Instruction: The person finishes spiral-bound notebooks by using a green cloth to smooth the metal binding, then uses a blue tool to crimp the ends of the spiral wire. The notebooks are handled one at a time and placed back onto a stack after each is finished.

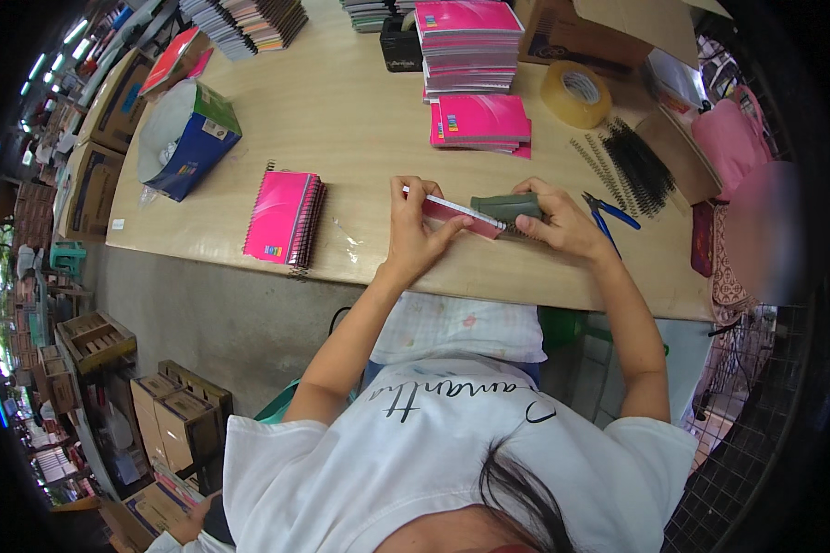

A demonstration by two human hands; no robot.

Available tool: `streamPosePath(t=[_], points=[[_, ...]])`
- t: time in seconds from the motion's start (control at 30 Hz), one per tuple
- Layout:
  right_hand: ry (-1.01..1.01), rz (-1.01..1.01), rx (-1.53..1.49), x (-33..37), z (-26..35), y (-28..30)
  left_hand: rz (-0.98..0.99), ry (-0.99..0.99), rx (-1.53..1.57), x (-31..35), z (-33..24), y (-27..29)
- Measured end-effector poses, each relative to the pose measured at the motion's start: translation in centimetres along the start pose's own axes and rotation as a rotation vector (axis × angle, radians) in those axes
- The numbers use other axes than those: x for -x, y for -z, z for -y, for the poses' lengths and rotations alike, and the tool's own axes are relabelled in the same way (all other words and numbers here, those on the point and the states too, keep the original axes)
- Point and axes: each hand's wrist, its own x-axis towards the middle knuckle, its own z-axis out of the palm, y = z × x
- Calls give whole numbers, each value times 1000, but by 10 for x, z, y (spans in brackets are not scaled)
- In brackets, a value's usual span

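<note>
My left hand (409,230) grips a thin pink notebook (445,213) tilted on edge, its white page edges turned up. My right hand (567,224) closes on a grey-green, soft-looking pad (504,211) at the notebook's right end. Dark wire coil seems to show where pad and notebook meet, partly hidden by my fingers. To the left lies a small stack of pink spiral notebooks (281,217). Right of my right hand are blue-handled pliers (610,214) and a bunch of black spiral coils (638,166).
Beyond my hands stand a tall pile of pink notebooks (470,55) and a shorter one (482,120). A tape roll (575,94) sits beside them. A cut-open blue carton (194,147) is at the table's left. Another person's hand (190,523) shows at lower left.
</note>
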Motion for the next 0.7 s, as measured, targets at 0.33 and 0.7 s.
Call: streamPosePath(t=[0.33,0.7], points=[[-114,173,-556,-2,3,7,18,22,-2,-2,-3,0],[-12,-22,-371,-2,39,17,4,4,0,2,-3,-7]])
